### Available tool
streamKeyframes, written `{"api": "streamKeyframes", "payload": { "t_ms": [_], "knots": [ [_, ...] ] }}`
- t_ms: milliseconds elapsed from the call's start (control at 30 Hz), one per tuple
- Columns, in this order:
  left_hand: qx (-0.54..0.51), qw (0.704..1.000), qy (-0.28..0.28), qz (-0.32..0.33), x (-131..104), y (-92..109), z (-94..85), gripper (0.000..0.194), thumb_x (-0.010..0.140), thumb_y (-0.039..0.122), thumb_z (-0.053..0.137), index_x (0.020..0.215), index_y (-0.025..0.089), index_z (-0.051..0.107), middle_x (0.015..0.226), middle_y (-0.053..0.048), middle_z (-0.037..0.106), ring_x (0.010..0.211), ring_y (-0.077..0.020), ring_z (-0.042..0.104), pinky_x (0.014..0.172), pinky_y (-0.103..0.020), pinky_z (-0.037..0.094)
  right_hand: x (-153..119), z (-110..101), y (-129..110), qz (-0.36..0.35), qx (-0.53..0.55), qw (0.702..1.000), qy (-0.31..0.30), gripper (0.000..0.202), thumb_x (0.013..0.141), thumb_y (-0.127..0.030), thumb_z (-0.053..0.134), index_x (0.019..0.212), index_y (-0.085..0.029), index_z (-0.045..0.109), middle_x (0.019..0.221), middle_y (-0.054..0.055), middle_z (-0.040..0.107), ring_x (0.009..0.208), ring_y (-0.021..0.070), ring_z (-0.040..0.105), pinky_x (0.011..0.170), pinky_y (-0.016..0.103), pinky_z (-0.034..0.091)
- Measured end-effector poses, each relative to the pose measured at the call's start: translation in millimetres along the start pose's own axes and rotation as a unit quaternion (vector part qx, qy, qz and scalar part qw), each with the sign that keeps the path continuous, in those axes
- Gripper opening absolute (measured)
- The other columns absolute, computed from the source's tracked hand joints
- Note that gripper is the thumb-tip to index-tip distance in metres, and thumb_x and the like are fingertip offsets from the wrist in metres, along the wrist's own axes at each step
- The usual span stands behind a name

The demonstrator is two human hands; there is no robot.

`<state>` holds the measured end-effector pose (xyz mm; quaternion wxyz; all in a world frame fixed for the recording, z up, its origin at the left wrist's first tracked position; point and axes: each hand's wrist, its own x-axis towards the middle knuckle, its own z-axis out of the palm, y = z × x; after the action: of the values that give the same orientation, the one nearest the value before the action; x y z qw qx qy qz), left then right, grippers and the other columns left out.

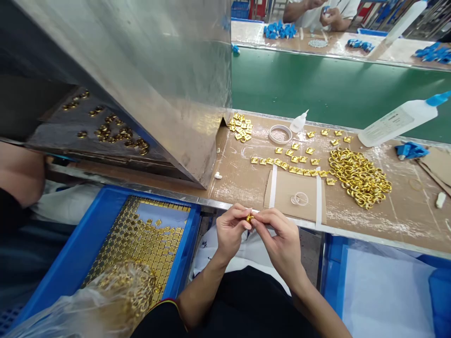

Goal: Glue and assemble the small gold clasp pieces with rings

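Both hands clenched on small gold piece (pixel 249 218), left hand (pixel 230 231) at 9, right hand (pixel 282 239) at 3, just off surface (pixel 387 220) edge. Feels light, stiff, likely slick metal; pinch edges.

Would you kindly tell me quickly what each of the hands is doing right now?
Left hand: closed, pinching the small gold piece.
Right hand: closed, fingertips pinching the same gold piece.

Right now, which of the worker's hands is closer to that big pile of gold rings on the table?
The right hand. It is below and left of the pile of gold rings, apart from it. The left hand lies further left; both pinch one small gold piece.
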<state>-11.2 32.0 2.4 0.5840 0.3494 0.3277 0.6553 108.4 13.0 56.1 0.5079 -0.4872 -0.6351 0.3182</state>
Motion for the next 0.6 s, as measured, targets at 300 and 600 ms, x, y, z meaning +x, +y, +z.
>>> {"api": "streamKeyframes", "payload": {
  "t_ms": [300, 600],
  "knots": [
    [-0.082, 0.996, -0.011, -0.024, -0.9, 7.6, 7.8, 0.020, 0.072, 0.044, 0.087, 0.083, 0.027, 0.083, 0.068, 0.002, 0.059, 0.054, -0.0060, 0.057, 0.047, -0.016, 0.047, 3.5, -10.9, -4.3, 0.031, 0.034, 0.998, -0.049, 0.020, 0.100, -0.018, 0.061, 0.103, -0.025, 0.080, 0.080, 0.003, 0.066, 0.071, 0.0171, 0.066, 0.064, 0.027, 0.056],
    [-0.095, 0.991, 0.011, -0.096, -3.5, 4.4, 8.5, 0.032, 0.070, 0.051, 0.088, 0.079, 0.022, 0.078, 0.070, 0.004, 0.058, 0.047, -0.0016, 0.047, 0.044, -0.015, 0.041, -0.4, -8.1, -7.1, 0.049, 0.072, 0.996, -0.019, 0.010, 0.097, -0.020, 0.067, 0.099, -0.022, 0.077, 0.086, 0.005, 0.072, 0.075, 0.0179, 0.070, 0.065, 0.026, 0.059]
  ]
}}
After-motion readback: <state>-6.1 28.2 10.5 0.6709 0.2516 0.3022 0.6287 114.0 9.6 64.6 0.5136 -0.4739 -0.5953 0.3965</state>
